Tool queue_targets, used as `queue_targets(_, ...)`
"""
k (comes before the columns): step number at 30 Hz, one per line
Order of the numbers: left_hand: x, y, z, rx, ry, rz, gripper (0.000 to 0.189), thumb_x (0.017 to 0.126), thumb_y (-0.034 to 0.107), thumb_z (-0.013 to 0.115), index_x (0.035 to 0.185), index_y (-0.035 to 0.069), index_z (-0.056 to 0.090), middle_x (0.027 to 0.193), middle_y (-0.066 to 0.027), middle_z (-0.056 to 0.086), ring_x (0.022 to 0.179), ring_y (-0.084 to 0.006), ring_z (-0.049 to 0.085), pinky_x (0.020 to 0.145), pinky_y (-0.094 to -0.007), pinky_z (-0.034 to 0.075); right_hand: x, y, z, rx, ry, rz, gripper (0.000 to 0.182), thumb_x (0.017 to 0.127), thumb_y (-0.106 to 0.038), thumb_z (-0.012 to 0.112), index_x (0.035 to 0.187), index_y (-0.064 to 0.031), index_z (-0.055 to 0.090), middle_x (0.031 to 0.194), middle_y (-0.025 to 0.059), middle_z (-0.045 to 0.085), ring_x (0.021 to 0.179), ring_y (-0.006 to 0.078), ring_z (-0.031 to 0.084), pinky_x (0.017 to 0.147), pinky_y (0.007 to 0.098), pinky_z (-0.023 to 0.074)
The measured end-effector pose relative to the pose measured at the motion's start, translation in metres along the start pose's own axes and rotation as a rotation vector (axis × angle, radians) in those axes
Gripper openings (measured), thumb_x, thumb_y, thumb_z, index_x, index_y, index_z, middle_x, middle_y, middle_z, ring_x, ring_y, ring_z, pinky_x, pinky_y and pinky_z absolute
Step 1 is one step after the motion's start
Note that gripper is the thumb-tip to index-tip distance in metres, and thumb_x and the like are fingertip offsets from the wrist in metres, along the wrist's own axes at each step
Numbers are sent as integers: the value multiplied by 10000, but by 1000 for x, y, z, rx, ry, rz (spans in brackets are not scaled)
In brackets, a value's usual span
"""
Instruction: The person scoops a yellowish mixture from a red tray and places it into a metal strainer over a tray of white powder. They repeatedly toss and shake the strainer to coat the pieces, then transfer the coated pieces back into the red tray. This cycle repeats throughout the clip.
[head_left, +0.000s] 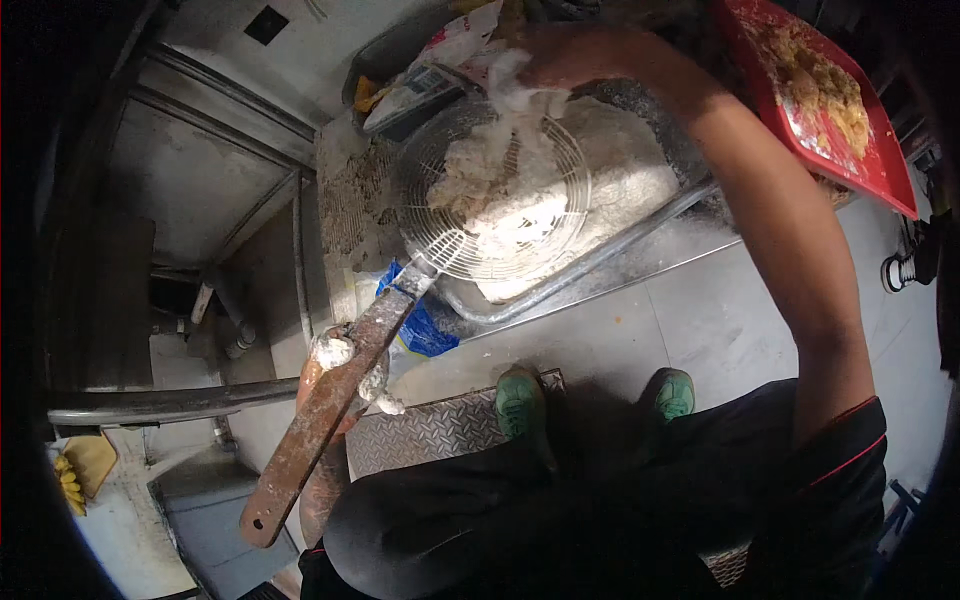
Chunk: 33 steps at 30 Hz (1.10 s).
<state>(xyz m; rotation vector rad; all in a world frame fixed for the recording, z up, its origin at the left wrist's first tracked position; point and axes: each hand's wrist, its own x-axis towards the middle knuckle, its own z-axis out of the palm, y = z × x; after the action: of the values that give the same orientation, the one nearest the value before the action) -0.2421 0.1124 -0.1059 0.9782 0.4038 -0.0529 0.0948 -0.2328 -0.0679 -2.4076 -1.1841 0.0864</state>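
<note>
My left hand, its fingertips caked in white flour, grips the long wooden handle of a wire spider strainer. Floury coated pieces lie in the round wire basket. Beneath it, a metal-rimmed tray holds a heap of pale flour. My right hand reaches over the far side of the strainer. Its fingertips look white and blurred, so I cannot tell whether they hold a piece.
A red tray with wet, yellowish battered pieces stands at the upper right. Beyond the strainer is a grey bin with plastic packaging. A blue plastic bag hangs by the tray's near corner. Metal pipe rails run along the left.
</note>
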Motion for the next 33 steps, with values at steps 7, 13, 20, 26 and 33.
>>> queue_targets(7, 11, -14, 11, -248, -148, -92, 366, 868, 323, 398, 1077, 35, 484, 1072, -168, 522, 984, -272, 526, 784, -394, 480, 18, 34, 24, -904, 92, -268, 253, 706, -211, 551, 919, -79, 590, 844, 138, 559, 891, 270, 543, 749, 379, 454)
queue_targets(13, -15, 2, 47, 353, -19, 179, 392, 736, 22, 603, 1085, -16, 429, 1056, -128, 529, 930, -197, 548, 787, -295, 474, -12, 51, 61, -356, -180, 357, 298, 755, -231, 497, 1010, -87, 552, 947, 131, 549, 920, 261, 526, 807, 393, 418)
queue_targets(20, -16, 30, 22, 810, -110, 435, 682, 634, 319, 733, 1165, 26, 420, 1131, -138, 501, 1059, -238, 474, 909, -377, 375, -6, -8, 173, 287, -239, -23, 423, 809, -293, 416, 1184, -101, 457, 1129, 183, 499, 1050, 259, 472, 872, 378, 385)
queue_targets(26, -5, 38, 12, 1472, -82, 713, 706, 669, 356, 685, 1216, 48, 360, 1153, -112, 505, 1062, -243, 480, 961, -359, 327, -4, -56, 198, 18, -775, 24, 524, 751, -286, 456, 1200, -17, 440, 1222, 148, 458, 1097, 283, 457, 894, 372, 379)
queue_targets(33, -13, 37, 22, 1793, -79, 645, 586, 680, 326, 641, 1152, 47, 434, 1119, -104, 527, 1034, -222, 494, 897, -344, 367, -42, -24, 134, -324, -784, 174, 459, 714, -192, 574, 1150, -68, 498, 1090, 146, 544, 936, 275, 549, 782, 395, 433)
